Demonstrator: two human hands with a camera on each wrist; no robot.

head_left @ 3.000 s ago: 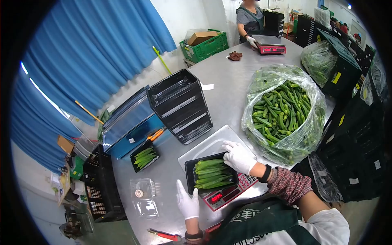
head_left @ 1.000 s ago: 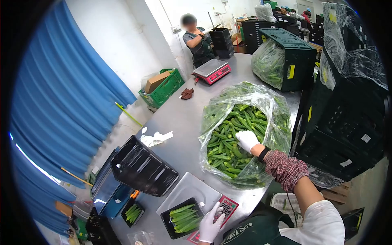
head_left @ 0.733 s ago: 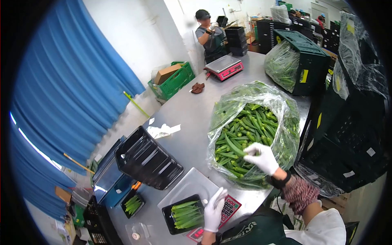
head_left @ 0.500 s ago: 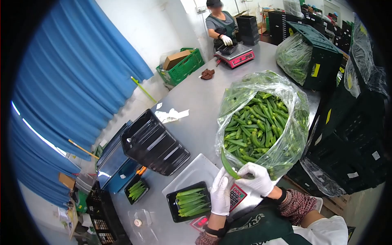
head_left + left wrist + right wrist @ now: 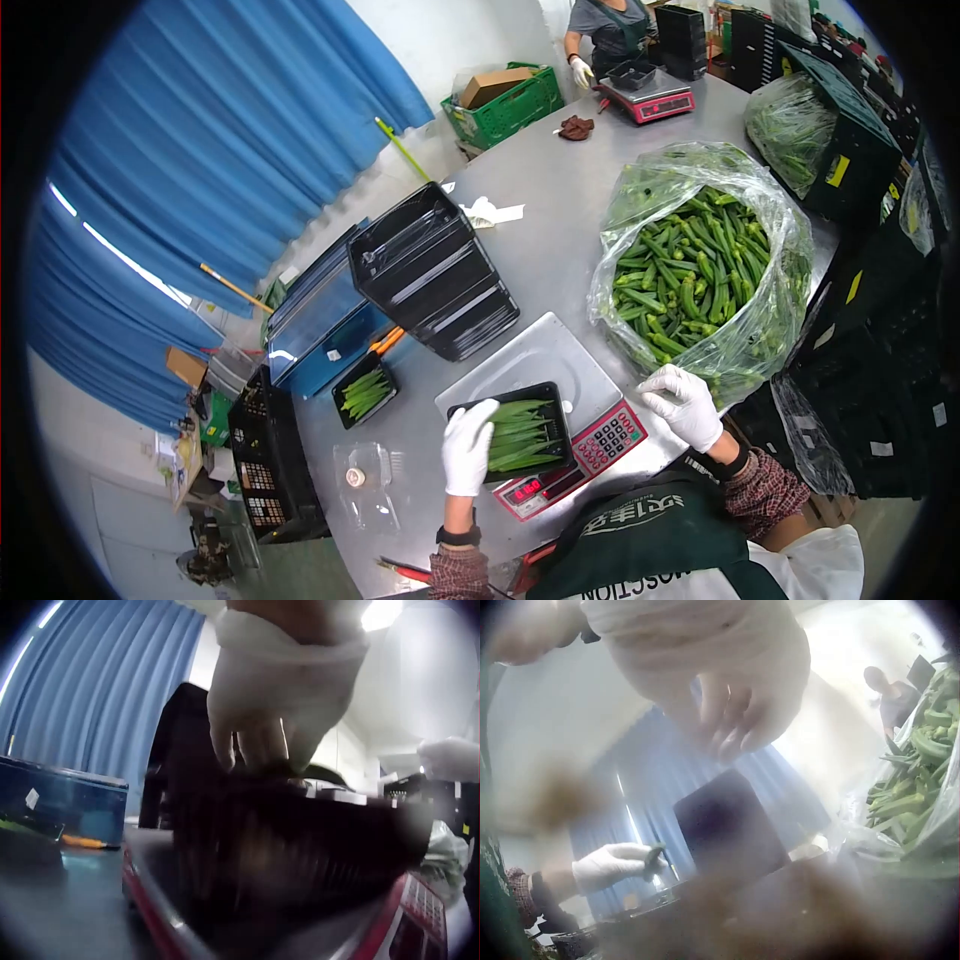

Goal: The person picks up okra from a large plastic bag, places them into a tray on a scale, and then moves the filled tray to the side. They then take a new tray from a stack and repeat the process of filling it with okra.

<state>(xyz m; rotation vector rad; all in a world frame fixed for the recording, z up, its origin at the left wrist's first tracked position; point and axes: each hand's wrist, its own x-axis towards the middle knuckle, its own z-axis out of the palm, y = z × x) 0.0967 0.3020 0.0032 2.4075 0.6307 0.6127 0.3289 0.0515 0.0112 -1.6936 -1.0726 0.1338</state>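
Note:
My gloved left hand [image 5: 468,447] is over the left side of a black tray [image 5: 562,420] with a row of okra pods [image 5: 520,437] in it. In the right wrist view, an okra pod [image 5: 655,857] is pinched in the left fingers. The tray sits on the plate of a red scale [image 5: 590,365] with a lit display. From the left wrist, the fingers [image 5: 262,742] reach down behind the dark tray wall. My gloved right hand [image 5: 683,405] holds nothing, fingers loosely bent, between the scale and a clear plastic bag [image 5: 620,215] full of okra.
Stacked black trays [image 5: 440,280] lean behind the scale. A smaller filled tray [image 5: 365,390], a clear clamshell box [image 5: 365,500] and red-handled cutters [image 5: 408,570] lie left. Dark crates [image 5: 860,400] stand right. Across the table a person [image 5: 612,35] stands by another scale [image 5: 650,100].
The right hand went from the tray into the bag and lifted out an okra pod. The hands met, and the left took the pod leftward to the tray. The right is now empty.

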